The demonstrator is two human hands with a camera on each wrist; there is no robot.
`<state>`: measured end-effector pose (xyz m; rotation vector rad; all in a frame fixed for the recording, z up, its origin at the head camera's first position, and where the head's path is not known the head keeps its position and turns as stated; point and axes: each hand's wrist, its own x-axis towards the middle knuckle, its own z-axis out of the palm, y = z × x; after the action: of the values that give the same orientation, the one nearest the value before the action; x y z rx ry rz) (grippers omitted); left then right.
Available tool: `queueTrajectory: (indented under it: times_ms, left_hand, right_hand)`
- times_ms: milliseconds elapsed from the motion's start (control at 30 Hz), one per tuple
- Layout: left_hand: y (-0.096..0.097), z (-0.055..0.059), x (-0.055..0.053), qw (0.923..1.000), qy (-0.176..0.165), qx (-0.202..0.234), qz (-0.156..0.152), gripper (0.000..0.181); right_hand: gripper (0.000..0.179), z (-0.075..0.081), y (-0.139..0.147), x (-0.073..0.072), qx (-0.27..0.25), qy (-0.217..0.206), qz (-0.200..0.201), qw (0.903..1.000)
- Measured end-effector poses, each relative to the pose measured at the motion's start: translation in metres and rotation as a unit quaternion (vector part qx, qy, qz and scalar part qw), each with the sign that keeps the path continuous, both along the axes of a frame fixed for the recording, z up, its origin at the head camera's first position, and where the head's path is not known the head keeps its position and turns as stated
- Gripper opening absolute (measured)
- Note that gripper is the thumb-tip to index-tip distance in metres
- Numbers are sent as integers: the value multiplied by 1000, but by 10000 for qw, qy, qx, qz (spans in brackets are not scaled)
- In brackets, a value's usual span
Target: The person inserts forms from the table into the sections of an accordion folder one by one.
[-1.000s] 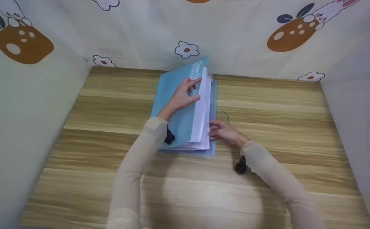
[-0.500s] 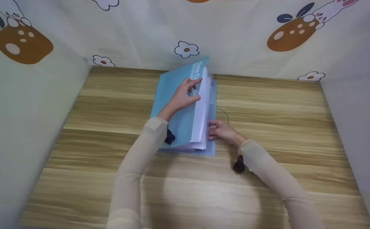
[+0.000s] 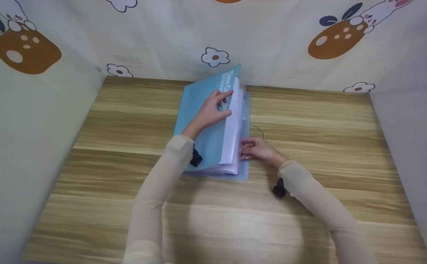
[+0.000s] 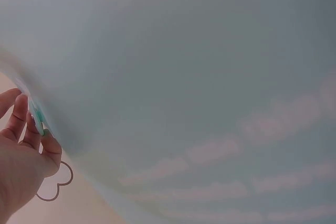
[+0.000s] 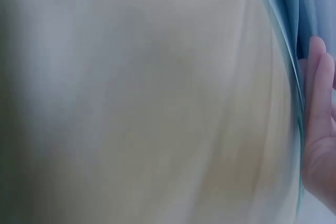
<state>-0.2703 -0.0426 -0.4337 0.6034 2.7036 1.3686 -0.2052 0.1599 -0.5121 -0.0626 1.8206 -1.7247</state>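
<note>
A light blue expanding file folder (image 3: 200,106) with white lettering lies on the table, its front cover tilted up on the right side. White inner leaves (image 3: 232,135) fan out between the cover and the blue back panel (image 3: 247,121). My left hand (image 3: 211,109) lies across the cover and grips its raised edge. In the left wrist view, the fingers (image 4: 50,150) pinch that edge at a small teal piece. My right hand (image 3: 259,151) is at the right side, fingertips at the leaves. The right wrist view shows those fingers (image 5: 320,93) extended along blue folds.
A thin yellowish elastic cord (image 3: 260,131) loops out from the folder's right side. The folder's far end is near the patterned back curtain (image 3: 272,44). Wood-grain tabletop (image 3: 327,135) surrounds the folder, with side curtains left and right.
The lower ends of the inner leaves have shifted slightly left, away from the back panel's edge. My right fingertips moved slightly left with them. The left hand has stayed put.
</note>
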Motion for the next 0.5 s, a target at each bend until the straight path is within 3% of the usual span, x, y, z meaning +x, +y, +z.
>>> queueTrajectory:
  times_ms: [233, 400, 500]
  left_hand:
    - [3, -2, 0, 9999, -50, -157, 10, 58]
    - [8, -5, 1, 9994, -187, -300, -25, 59]
    - [11, -8, 1, 9991, -163, -399, -47, 60]
  right_hand:
    - [36, 7, 25, -8, 280, 379, -146, 9988]
    - [37, 11, 49, -14, 264, 706, -486, 9960]
    - [39, 14, 62, -16, 292, 697, -748, 9943]
